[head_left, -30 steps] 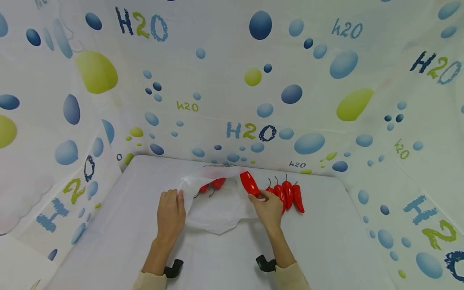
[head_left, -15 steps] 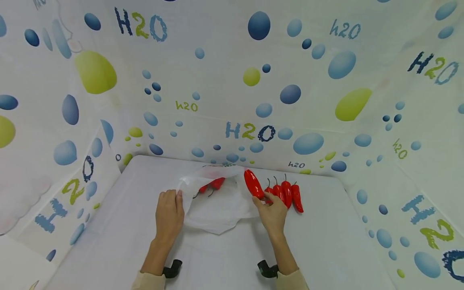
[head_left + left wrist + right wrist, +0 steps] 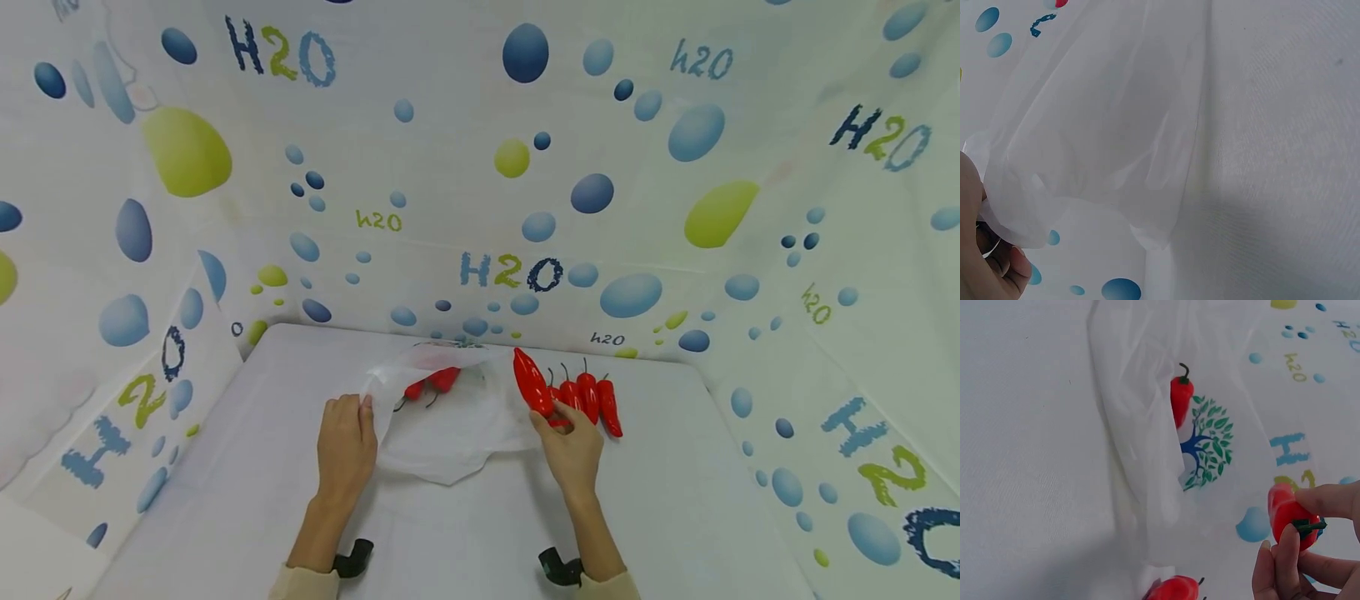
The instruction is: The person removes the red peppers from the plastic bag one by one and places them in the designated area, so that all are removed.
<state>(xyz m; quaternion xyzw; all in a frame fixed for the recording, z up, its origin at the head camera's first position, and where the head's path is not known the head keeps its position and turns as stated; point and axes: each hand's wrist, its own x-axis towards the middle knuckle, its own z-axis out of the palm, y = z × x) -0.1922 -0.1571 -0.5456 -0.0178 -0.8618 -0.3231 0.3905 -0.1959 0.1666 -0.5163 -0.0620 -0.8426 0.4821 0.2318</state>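
My left hand [image 3: 347, 446] grips the left edge of the mouth of a thin white plastic bag [image 3: 450, 450], holding it raised. Two red chili peppers [image 3: 442, 380] show inside the opening. In the left wrist view, the translucent bag [image 3: 1104, 119] hangs from my curled fingers. My right hand [image 3: 573, 450] pinches another red chili pepper [image 3: 531, 383] near its stem end, just right of the bag mouth. From the right wrist, that pepper's green stem [image 3: 1310, 526] points toward the camera. The bag's tree print [image 3: 1213, 437] shows in the same view.
A row of red chili peppers [image 3: 588, 396] with stems pointing away lies on the white table [image 3: 675, 492], right of the bag and partly behind my right hand. A white backdrop [image 3: 450, 133] with blue and green spots rises behind and at both sides.
My right hand has moved a little right with the chili pepper, away from the bag opening and closer to the row. The left hand keeps holding the bag edge. The head view has shifted slightly.
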